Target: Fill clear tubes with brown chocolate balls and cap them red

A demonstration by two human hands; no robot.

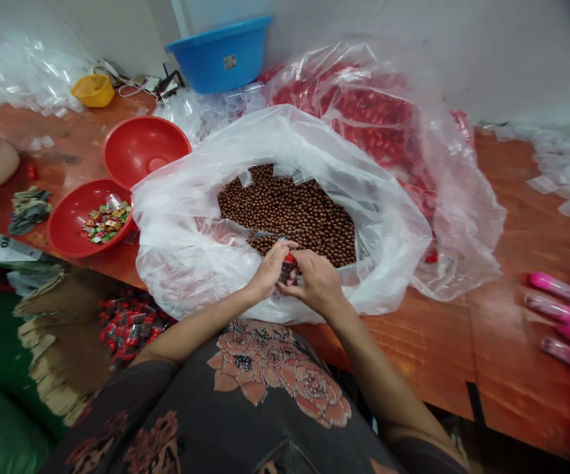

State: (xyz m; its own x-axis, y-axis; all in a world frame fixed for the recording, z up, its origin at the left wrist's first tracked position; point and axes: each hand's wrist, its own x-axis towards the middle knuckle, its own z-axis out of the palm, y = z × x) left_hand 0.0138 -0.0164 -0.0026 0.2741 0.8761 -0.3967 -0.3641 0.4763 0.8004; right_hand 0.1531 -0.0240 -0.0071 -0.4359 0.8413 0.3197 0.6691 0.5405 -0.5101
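Note:
Both hands meet over the near rim of a large white plastic bag (181, 210) full of small round brown chocolate balls (309, 217). Between them is a small clear jar with a red lid (289, 259), dark inside and partly covered by fingers. My left hand (269, 270) is closed around its left side. From the right, my right hand (318, 282) grips the same jar, thumb low and fingers by the lid. A clear scoop or container piece (265, 234) lies in the balls just beyond my left hand. Several clear plastic pieces (301, 176) rest at the far side.
Two red bowls (141, 141) stand left, the nearer with wrapped sweets (107, 222). Below the table edge, a box (68, 316) holds several red-lidded jars (134, 322). Behind are a blue basin (220, 56) and a clear bag of red items (364, 108). Pink-capped tubes (569, 322) lie right.

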